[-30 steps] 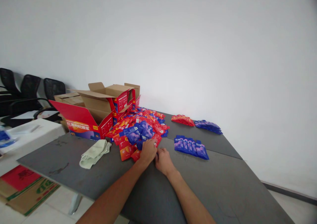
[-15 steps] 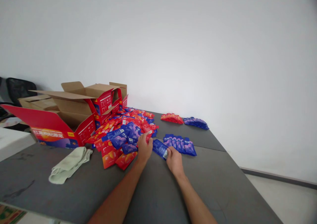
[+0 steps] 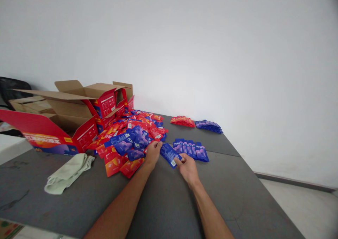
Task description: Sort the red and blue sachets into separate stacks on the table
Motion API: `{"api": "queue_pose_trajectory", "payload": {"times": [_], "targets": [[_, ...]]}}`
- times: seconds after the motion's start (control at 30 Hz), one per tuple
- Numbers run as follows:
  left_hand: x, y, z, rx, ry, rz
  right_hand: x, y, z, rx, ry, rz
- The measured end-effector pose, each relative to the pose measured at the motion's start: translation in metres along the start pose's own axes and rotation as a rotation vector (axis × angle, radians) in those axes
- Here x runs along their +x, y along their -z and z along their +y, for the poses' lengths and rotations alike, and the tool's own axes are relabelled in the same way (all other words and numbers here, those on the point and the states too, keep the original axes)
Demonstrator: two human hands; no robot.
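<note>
A blue sachet [image 3: 169, 155] with a white label patch is held at a slant just above or on the table. My right hand [image 3: 188, 169] pinches its lower right end between thumb and fingers. At the sachet's upper left end, my left hand [image 3: 153, 155] is closed with its fingertips on the corner. Just beyond my right hand lies an overlapping row of blue sachets [image 3: 190, 149]. To the left of my left hand spreads a loose heap of red and blue sachets [image 3: 141, 136].
Farther back sit a fanned red stack [image 3: 182, 121] and a fanned blue stack [image 3: 209, 126]. Open red cartons [image 3: 86, 135] stand on the left of the grey table [image 3: 169, 207]. A folded pale green cloth [image 3: 69, 173] lies in front of them. A white wall rises behind.
My left hand has shifted slightly down and left, its fingertips now at the sachet's upper corner. The blue sachet shows more of its face. The view has turned a little.
</note>
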State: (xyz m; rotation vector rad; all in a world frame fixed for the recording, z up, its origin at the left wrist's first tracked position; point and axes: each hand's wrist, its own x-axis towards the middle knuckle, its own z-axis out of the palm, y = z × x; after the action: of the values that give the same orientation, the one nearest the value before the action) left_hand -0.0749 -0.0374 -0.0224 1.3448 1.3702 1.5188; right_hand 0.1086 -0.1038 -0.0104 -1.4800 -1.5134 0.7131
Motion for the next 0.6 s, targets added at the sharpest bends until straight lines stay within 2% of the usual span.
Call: {"api": "queue_pose_trajectory", "payload": {"times": [0.13,0.2,0.27,0.37,0.5,0.6], "targets": [[-0.012,-0.01,0.012,0.052,0.044,0.119,-0.001,0.001,-0.001,-0.088,0.064,0.185],[-0.021,-0.018,0.019,0.031,0.077,0.055,-0.003,0.0,-0.002,-0.111,0.189,0.242],[-0.029,-0.026,0.024,-0.102,0.132,-0.116,-0.005,-0.004,-0.004,-0.117,0.355,0.218],[-0.036,-0.031,0.026,-0.179,0.092,-0.117,-0.01,-0.01,-0.01,-0.145,0.517,0.092],[-0.033,-0.025,0.018,-0.214,0.068,-0.063,-0.018,-0.011,-0.023,-0.181,0.515,0.015],[-0.03,-0.022,0.015,-0.302,0.131,-0.083,-0.017,-0.008,-0.025,-0.156,0.418,0.101]]}}
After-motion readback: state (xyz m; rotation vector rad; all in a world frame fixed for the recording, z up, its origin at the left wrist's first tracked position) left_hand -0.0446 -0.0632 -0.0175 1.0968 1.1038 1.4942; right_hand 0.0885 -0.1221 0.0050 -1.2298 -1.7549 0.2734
